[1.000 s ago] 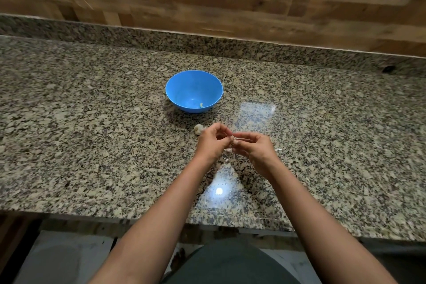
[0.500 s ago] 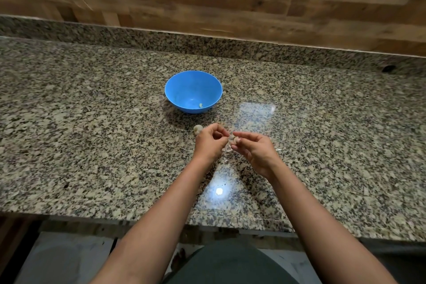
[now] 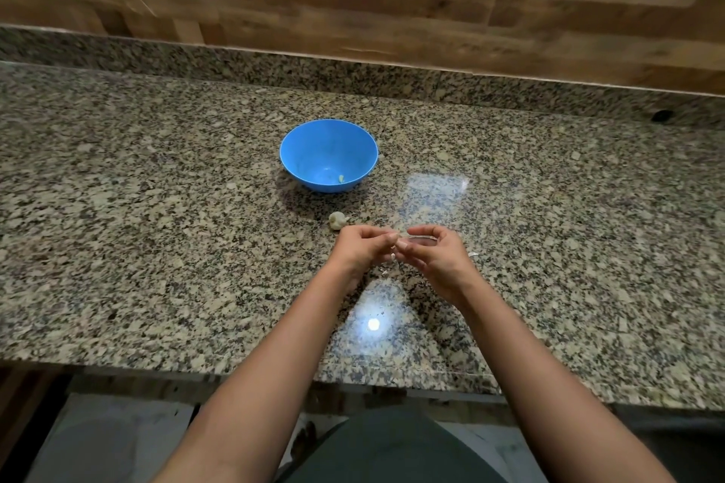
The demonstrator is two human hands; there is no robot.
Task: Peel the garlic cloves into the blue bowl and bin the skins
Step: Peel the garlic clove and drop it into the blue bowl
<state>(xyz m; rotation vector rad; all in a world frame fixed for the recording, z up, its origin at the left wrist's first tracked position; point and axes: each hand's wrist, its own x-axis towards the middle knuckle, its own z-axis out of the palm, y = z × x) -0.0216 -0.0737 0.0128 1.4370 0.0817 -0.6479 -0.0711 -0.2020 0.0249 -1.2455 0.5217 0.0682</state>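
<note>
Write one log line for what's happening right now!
step: peeling | left hand: pinches clove | right hand: pinches clove | blue bowl: one pale piece | garlic: on counter

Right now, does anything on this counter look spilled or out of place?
Only minor: pale garlic skin scraps lie loose on the granite counter by the left hand and right hand, which pinch a garlic clove. The blue bowl sits upright, one peeled clove inside.

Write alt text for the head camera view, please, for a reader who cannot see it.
A person's left hand and right hand pinch a small garlic clove between their fingertips over a granite counter. Beyond them lie a lump of garlic and a blue bowl holding one peeled clove.
</note>
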